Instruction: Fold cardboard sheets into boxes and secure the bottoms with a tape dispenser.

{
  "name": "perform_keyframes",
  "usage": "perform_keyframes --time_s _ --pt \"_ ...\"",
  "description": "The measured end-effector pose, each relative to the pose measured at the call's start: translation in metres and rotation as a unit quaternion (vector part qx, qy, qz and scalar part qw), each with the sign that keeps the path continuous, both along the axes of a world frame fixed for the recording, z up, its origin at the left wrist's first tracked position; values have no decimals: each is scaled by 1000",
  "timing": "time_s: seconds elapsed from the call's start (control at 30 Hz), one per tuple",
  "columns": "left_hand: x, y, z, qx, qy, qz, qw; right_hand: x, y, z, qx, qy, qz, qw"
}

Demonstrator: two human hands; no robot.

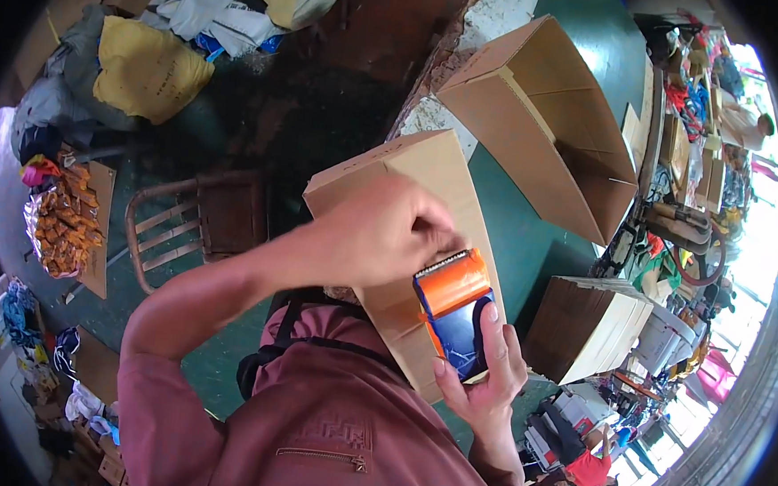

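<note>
A tape dispenser (452, 311) with a blue body, orange tape and a toothed metal edge is gripped in my right hand (491, 367), the thumb along its side. My left hand (396, 228) reaches across from the left with its fingers curled together just by the toothed edge. What those fingertips pinch, if anything, I cannot make out. Under both hands lies a brown cardboard box (440, 168), its flat side facing up and partly hidden by my left forearm.
An open cardboard box (548, 119) lies tilted on the green table (505, 197) at the far right. Another carton (585, 331) stands to the right. A metal-framed chair (171, 230), sacks (154, 66) and a pile of brown packets (68, 219) are on the left.
</note>
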State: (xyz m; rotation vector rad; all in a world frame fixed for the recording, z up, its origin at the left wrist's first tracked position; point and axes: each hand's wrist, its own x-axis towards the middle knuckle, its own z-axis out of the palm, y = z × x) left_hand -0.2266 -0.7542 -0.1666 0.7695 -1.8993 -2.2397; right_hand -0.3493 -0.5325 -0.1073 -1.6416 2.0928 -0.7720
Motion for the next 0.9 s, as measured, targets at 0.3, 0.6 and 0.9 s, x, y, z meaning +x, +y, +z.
perform_keyframes --time_s 0.3,0.6,0.9 --pt "25 -62 -53 -188 -54 61 979 9 -69 30 169 -6 4 986" --pt "16 -17 -25 -281 -56 80 955 0 -69 43 221 69 24 972" --pt "18 -23 -18 -213 -162 41 963 -15 144 59 439 -3 -71 896"
